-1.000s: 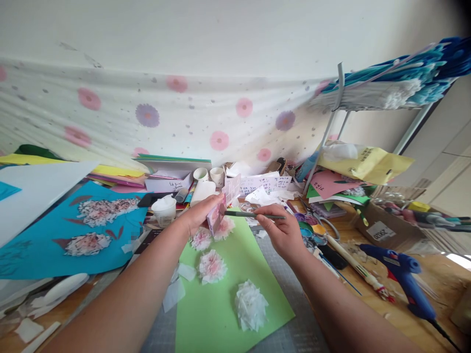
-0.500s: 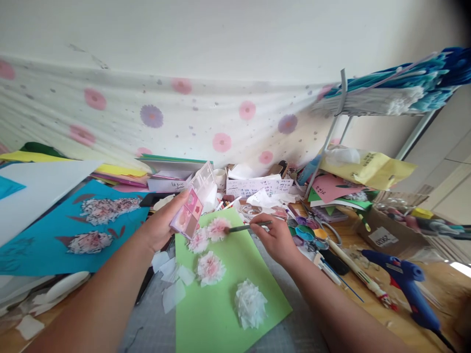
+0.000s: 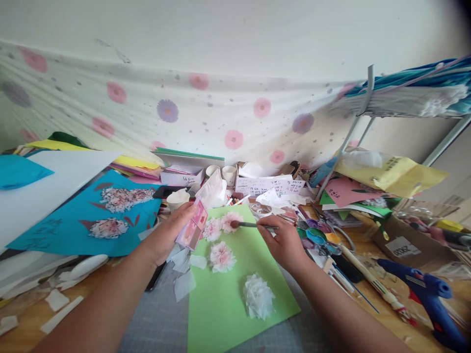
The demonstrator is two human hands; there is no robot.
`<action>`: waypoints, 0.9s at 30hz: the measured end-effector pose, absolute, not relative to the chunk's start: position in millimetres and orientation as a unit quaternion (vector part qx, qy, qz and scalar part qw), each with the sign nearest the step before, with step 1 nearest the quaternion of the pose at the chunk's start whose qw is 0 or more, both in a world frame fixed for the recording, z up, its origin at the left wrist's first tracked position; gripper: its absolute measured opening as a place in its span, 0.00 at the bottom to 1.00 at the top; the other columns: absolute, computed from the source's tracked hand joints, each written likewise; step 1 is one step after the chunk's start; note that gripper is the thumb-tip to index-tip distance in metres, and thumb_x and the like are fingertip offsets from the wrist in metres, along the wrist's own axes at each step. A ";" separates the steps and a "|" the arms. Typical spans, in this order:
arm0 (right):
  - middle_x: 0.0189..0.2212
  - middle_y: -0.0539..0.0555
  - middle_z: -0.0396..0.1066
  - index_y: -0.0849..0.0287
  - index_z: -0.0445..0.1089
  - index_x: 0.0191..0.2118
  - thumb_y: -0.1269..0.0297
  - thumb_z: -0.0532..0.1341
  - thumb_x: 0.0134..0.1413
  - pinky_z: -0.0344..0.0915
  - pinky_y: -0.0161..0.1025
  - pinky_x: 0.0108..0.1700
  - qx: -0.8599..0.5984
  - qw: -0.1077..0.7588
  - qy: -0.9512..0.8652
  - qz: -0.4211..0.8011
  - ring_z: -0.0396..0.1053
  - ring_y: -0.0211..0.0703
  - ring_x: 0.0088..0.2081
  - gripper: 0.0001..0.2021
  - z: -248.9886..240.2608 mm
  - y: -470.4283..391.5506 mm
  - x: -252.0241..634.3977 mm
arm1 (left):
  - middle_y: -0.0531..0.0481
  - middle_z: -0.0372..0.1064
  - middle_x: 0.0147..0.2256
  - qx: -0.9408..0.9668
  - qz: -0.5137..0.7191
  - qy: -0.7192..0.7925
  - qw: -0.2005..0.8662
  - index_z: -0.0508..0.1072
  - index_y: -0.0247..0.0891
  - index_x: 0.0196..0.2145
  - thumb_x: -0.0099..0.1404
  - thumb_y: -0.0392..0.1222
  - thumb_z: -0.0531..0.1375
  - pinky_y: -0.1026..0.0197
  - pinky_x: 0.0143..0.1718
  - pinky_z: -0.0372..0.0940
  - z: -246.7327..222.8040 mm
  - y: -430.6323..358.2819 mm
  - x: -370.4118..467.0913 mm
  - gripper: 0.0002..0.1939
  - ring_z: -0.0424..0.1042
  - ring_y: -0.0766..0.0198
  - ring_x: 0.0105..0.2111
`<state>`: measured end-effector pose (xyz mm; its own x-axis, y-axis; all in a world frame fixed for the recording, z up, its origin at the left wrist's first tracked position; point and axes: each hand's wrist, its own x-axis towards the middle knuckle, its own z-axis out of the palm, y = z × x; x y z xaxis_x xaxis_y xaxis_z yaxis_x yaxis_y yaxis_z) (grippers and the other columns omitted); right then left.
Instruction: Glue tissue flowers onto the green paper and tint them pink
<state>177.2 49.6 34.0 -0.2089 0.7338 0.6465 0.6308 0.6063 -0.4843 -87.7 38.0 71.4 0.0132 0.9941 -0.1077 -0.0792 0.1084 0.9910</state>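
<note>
My left hand (image 3: 170, 230) grips an open pink makeup palette (image 3: 193, 225) with its clear lid raised, over the left edge of the green sheet (image 3: 235, 304). My right hand (image 3: 283, 240) is closed round a thin brush (image 3: 250, 224), whose dark tip touches the upper right pink paper flower (image 3: 231, 221). Close by on the left is another pink flower (image 3: 212, 229), and below them a third one (image 3: 222, 256). A plain white paper flower (image 3: 258, 295) sits lower on the sheet.
A blue sheet (image 3: 73, 230) with paper flowers lies left. Paper cups (image 3: 178, 198) stand behind my left hand. Paint pots (image 3: 316, 235), a blue glue gun (image 3: 423, 289) and a cardboard box (image 3: 403, 245) are at the right. White scraps (image 3: 184, 285) lie beside the green sheet.
The camera view has shifted, so the whole scene sits further right. Both hands keep their holds on the palette and brush, and the brush tip remains at the upper right pink flower.
</note>
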 end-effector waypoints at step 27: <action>0.24 0.51 0.71 0.59 0.70 0.31 0.68 0.59 0.57 0.62 0.35 0.30 -0.332 0.538 -0.752 0.187 0.67 0.38 0.27 0.05 59.7 17.8 180.5 | 0.42 0.72 0.50 0.481 0.372 0.411 0.680 0.69 0.40 0.52 0.62 0.57 0.57 0.52 0.48 0.65 49.8 31.8 -69.3 0.26 0.69 0.47 0.51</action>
<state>180.5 17.8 59.7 -0.2005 0.7000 0.6854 0.2970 0.7101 -0.6384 -69.3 31.8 49.8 0.3863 0.9003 -0.2005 -0.1107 0.2611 0.9590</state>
